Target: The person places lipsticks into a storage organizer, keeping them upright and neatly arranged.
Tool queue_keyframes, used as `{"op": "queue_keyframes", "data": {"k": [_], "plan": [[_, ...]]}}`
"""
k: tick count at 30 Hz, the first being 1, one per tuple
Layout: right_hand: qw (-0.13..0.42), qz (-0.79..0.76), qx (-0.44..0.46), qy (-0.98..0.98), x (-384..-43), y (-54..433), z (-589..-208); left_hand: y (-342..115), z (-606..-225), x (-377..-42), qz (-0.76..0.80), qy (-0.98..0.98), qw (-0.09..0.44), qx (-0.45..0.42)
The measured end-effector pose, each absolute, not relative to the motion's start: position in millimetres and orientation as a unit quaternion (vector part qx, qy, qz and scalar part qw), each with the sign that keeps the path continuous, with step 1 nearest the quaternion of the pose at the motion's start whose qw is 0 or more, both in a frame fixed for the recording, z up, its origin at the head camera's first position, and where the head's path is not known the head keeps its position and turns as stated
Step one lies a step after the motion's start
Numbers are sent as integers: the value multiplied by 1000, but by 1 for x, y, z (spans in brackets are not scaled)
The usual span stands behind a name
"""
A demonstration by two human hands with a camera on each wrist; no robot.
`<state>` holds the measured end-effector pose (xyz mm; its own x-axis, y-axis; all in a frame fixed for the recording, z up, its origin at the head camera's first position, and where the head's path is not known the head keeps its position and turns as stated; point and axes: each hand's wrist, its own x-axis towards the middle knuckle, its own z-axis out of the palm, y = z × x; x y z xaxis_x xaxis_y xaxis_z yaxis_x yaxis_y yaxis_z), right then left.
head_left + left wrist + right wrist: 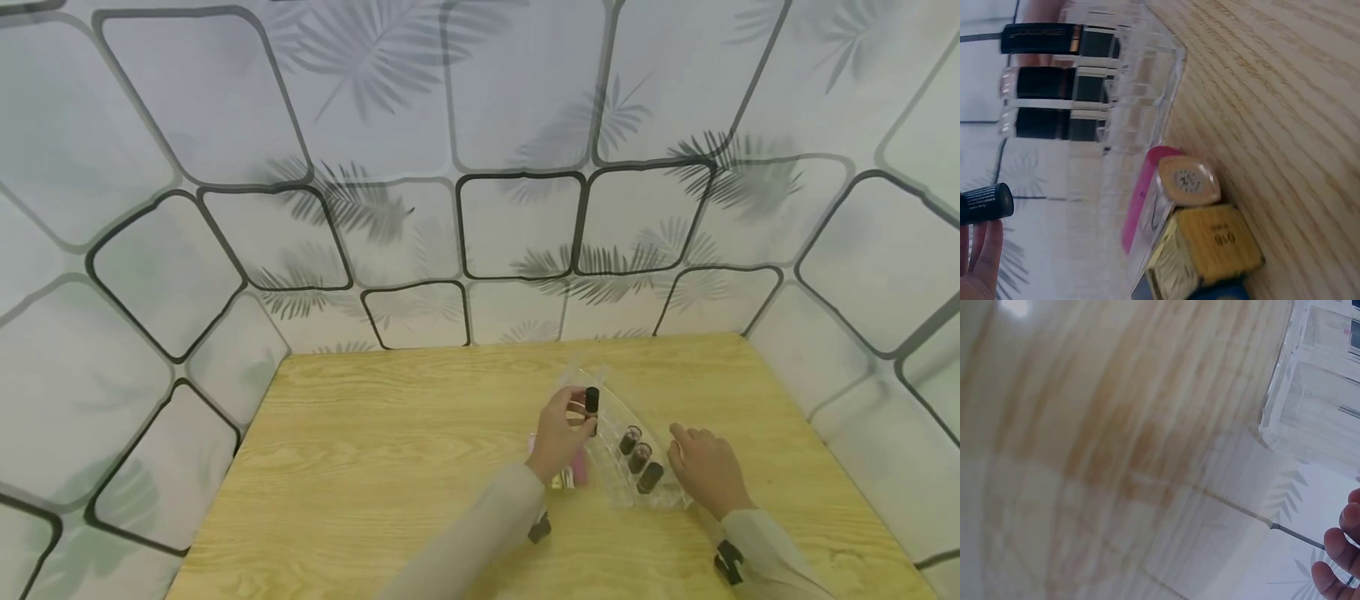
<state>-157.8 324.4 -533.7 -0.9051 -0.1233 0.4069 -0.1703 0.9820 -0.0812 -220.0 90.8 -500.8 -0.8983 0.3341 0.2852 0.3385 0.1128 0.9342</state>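
Observation:
My left hand (pixel 555 437) pinches a black lipstick tube (pixel 592 400) upright between thumb and fingers, over the far left part of a clear acrylic lipstick organizer (pixel 604 467). In the left wrist view, small pale print shows on the held tube (pixel 985 204). Three dark tubes stand in a row in the organizer's near right slots, the nearest being a plain black lipstick (pixel 1041 39). Beside the organizer's right edge is my right hand (pixel 707 471), its fingers loosely bent and holding nothing. Only its fingertips (pixel 1340 545) show in the right wrist view.
Left of the organizer, partly behind my left hand, lie a pink tube (pixel 579 467), a tube with a peach-coloured end (pixel 1188 180) and a gold square-ended case (pixel 1219 240). The wooden table (pixel 375 433) is bordered by patterned cloth walls (pixel 517 225).

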Motion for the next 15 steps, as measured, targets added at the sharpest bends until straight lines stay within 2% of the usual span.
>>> {"op": "queue_keyframes", "data": {"k": [3, 8, 15], "plan": [[209, 61, 75, -973, -157, 325, -534, 107, -508, -227, -613, -754, -10, -234], [216, 67, 81, -971, -157, 323, -533, 124, -521, -234, -578, -775, 3, -256], [195, 73, 61, -976, -157, 323, -535, 138, -533, -236, -551, -794, -12, -258]]}}
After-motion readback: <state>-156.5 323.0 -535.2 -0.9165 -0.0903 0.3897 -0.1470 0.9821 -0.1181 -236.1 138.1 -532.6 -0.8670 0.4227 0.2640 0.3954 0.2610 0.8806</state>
